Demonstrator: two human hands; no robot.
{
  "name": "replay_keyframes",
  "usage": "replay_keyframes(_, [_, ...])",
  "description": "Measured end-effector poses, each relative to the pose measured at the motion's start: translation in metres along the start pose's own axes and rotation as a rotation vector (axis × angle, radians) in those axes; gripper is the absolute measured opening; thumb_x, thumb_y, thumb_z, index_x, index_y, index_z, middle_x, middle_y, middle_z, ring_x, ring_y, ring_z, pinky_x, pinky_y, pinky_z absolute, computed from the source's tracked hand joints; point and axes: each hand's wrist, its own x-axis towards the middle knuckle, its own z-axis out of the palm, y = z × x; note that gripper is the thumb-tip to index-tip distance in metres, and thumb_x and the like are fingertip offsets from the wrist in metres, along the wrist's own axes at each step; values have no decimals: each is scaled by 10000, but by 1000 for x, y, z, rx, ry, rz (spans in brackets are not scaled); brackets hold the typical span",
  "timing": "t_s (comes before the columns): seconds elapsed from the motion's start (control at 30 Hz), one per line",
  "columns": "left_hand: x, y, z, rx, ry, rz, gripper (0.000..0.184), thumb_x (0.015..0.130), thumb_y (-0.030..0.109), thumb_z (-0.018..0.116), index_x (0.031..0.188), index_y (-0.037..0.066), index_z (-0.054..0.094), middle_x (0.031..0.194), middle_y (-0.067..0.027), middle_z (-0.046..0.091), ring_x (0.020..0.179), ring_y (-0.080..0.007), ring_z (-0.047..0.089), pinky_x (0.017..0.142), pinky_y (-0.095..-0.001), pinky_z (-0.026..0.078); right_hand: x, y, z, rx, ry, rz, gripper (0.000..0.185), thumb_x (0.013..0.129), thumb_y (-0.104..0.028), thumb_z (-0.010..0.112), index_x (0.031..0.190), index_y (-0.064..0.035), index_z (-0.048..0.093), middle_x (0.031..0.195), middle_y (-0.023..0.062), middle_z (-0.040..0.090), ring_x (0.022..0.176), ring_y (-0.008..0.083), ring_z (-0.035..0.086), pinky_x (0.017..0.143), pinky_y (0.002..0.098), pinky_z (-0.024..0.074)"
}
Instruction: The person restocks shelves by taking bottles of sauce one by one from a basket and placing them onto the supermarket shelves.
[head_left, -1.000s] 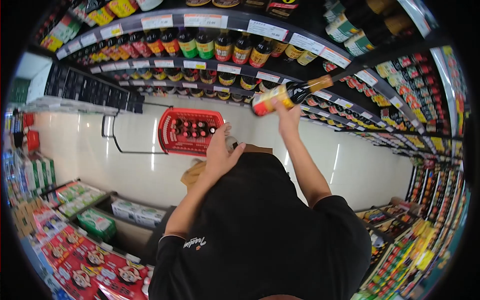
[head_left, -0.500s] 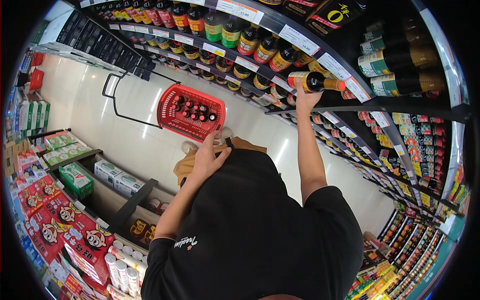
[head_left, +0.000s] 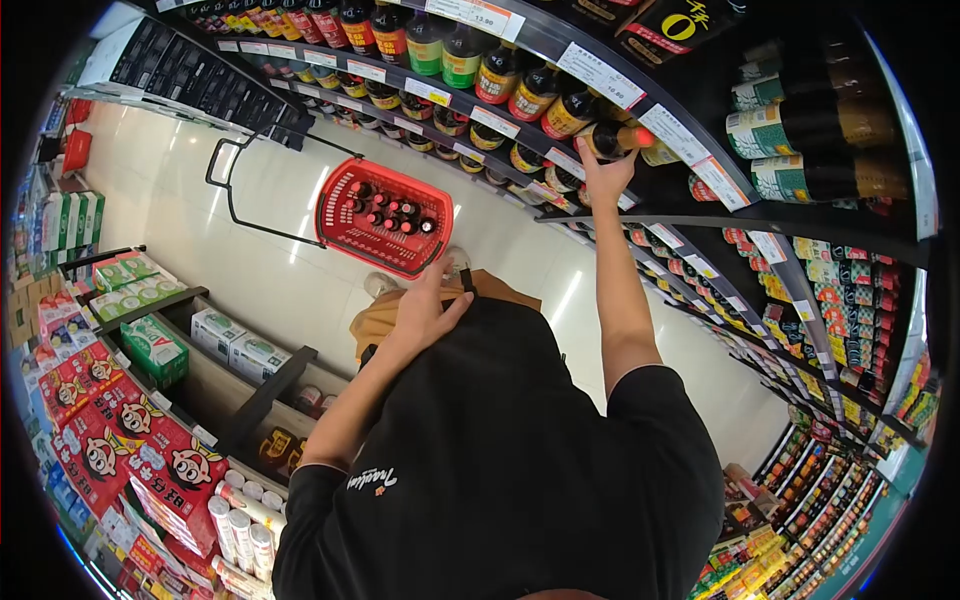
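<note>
My right hand (head_left: pixel 607 178) is closed around a soy sauce bottle (head_left: pixel 604 139) with dark contents and an orange-red cap. It is at the front of a shelf, beside a row of similar dark bottles (head_left: pixel 535 95) with red and yellow labels. The hand covers part of its label. My left hand (head_left: pixel 430 312) hangs in front of my waist, thumb apart from the fingers, holding nothing. Beyond it, on the floor, stands a red shopping basket (head_left: pixel 335 240) with several red-capped dark bottles (head_left: pixel 390 215) inside.
The basket's long black handle (head_left: pixel 232 205) stretches left across the floor. Price-tagged shelf edges (head_left: pixel 600 75) curve along the right. Green-labelled bottles (head_left: pixel 785 180) lie to the right in this view. At left are a low shelf with cartons (head_left: pixel 240 345) and red printed boxes (head_left: pixel 190 470).
My right hand has brought the bottle up and slightly left, in among the shelf's row; the bottle has turned. My left hand has barely shifted.
</note>
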Motion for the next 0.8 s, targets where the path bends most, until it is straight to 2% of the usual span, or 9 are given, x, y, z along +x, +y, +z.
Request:
replay_keyframes(0.17, [3,0,0,3,7,4,603,863,296,703,1328,11,444,1207,-179,613,1032,-324,630,875,-426,500,14,18,-2,70,-50,52,836,656,-288,910,1267,74,470,1165,221,625,1070,310,618,967,383,456])
replay_keyframes(0.2, [4,2,-1,-14,-11,-18,597,863,297,702,1319,7,447,1219,-192,604,1066,-347,615,899,-439,491,17,24,-5,91,-69,65,823,662,-283,908,1263,73,472,1169,217,625,1074,302,614,973,379,451])
replay_keyframes(0.27, [7,9,-5,-48,-47,-62,587,861,299,700,1300,-1,453,1244,-218,587,1134,-394,584,947,-466,473,23,35,-6,161,-136,63,801,686,-266,898,1272,65,463,1219,213,588,1124,291,575,1011,377,416])
replay_keyframes(0.33, [8,10,-5,-40,-43,-64,580,862,302,699,1293,-1,458,1235,-220,587,1125,-392,588,940,-469,475,27,47,-1,251,-158,42,813,689,-269,894,1284,64,452,1246,214,564,1151,297,554,1029,380,397])
replay_keyframes(0.37, [9,10,-6,-35,-42,-61,576,862,303,698,1290,-1,460,1231,-221,587,1120,-392,590,937,-470,476,27,52,-1,195,-175,60,836,695,-274,888,1306,66,430,1283,216,529,1184,304,523,1050,385,374])
replay_keyframes(0.57, [13,8,-4,-39,-32,-21,589,858,301,699,1298,-3,452,1203,-229,589,1110,-394,593,926,-470,479,24,34,-1,139,-188,72,869,704,-269,879,1339,69,391,1300,223,513,1198,308,511,1056,383,370])
replay_keyframes(0.67, [13,9,-5,-47,-33,5,596,854,297,704,1302,-1,450,1198,-232,589,1105,-396,594,921,-469,480,15,47,0,244,-215,97,851,718,-247,867,1348,62,386,1317,225,502,1205,309,508,1066,384,362])
replay_keyframes(0.8, [10,9,-6,-43,-38,10,570,855,288,705,1276,-11,463,1187,-233,595,1097,-398,596,914,-472,480,0,43,-5,170,-222,96,736,739,-169,838,1301,47,414,1290,200,455,1204,295,501,1049,388,406])
